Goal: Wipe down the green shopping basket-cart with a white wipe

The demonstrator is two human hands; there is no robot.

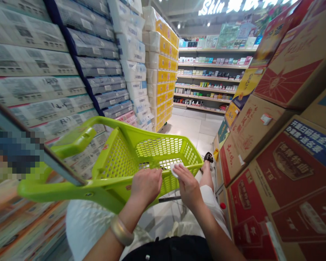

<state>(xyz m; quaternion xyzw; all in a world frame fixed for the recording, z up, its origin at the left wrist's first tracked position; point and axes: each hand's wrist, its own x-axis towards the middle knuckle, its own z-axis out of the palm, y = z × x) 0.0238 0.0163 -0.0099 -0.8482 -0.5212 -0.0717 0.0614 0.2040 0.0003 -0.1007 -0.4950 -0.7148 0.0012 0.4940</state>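
A lime-green plastic shopping cart [116, 181] with perforated basket walls stands slantwise in front of me. My left hand [147, 185] is closed over the near rim of its basket, fingers curled towards the inside. Farther along the same rim, my right hand [188, 185] holds a white wipe [174, 170], its fingers lying over the wipe against the green edge. Parts of the wipe are hidden under these fingers. The inside of the basket shows its pierced walls and floor; part of the floor is behind my hands.
Stacked packs of paper goods [97, 69] line the left side, with yellow-and-white packs [163, 72] beyond. Red and brown cartons [296, 166] crowd close on the right. Shelves of small products [206, 83] stand at the back, past the tiled floor [184, 123].
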